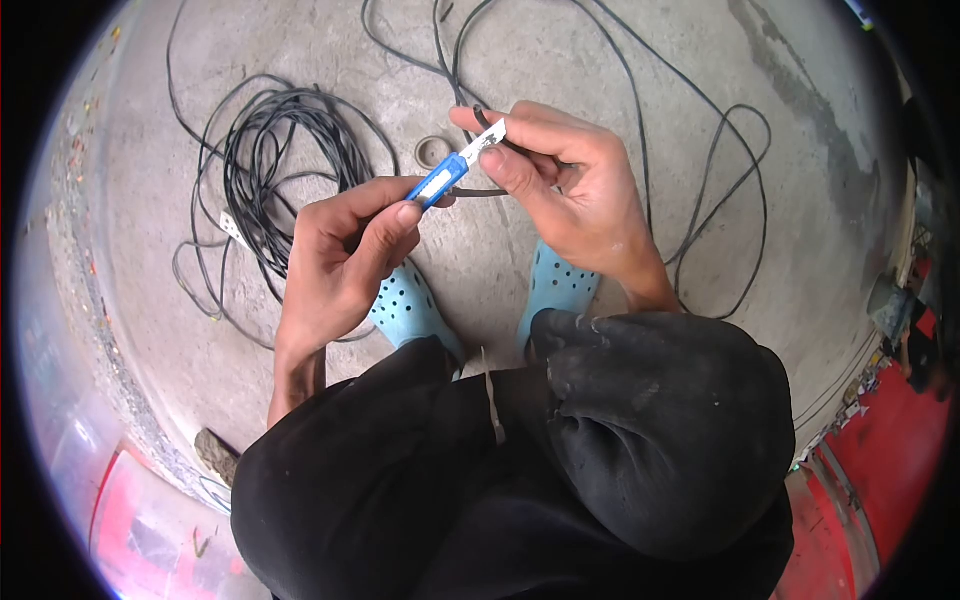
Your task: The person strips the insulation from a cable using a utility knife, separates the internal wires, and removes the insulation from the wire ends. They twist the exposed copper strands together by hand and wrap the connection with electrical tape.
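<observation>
My left hand (350,245) is closed, thumb and fingers pinching the blue handle of a utility knife (437,184). Its pale, dark-smudged blade points up and right toward my right hand (575,185). That hand is closed round a black cable (482,117), whose tip shows by the index finger; the thumb lies along the blade. A short stretch of cable also spans between both hands below the knife. Whether the blade's edge touches the cable is hidden by my fingers.
A large coil of black cable (235,150) lies on the concrete floor (490,280) at left, with a white strip (234,229) beside it. Loose cable loops (766,200) spread at right. A tape roll (432,152) sits beyond my hands. My blue clogs (410,305) stand below.
</observation>
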`<action>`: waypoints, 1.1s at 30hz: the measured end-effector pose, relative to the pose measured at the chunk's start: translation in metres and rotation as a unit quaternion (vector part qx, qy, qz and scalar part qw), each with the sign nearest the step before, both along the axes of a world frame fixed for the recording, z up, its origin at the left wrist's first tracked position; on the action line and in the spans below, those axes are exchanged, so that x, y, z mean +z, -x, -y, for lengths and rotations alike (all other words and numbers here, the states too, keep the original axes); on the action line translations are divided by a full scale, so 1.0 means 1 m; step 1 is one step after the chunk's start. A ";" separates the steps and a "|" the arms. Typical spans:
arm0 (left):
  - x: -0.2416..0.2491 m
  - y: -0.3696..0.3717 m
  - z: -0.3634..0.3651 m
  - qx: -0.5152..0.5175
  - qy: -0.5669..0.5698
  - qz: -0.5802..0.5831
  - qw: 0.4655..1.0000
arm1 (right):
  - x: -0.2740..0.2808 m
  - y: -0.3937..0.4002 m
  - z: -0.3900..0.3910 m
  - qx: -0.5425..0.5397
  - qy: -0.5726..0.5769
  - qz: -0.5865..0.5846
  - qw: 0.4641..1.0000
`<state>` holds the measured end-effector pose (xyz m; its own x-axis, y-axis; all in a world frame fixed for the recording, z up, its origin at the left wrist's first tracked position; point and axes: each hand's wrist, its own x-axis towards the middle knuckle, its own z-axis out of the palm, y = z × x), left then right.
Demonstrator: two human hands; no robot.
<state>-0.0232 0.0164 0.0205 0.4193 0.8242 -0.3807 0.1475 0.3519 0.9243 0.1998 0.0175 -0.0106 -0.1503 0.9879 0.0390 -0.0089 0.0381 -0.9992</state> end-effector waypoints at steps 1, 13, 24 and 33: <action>-0.001 0.000 0.000 -0.003 0.001 0.009 1.000 | 0.002 0.001 0.000 -0.006 -0.003 -0.004 1.000; 0.006 -0.010 0.006 0.056 0.043 0.043 0.997 | 0.012 -0.001 -0.008 -0.029 -0.137 0.152 0.979; 0.007 -0.014 0.007 0.066 0.029 0.047 0.996 | 0.012 -0.001 -0.011 -0.053 -0.248 0.230 0.940; 0.014 -0.012 0.000 0.152 -0.001 0.089 0.984 | 0.003 0.007 -0.006 -0.028 -0.233 0.225 0.946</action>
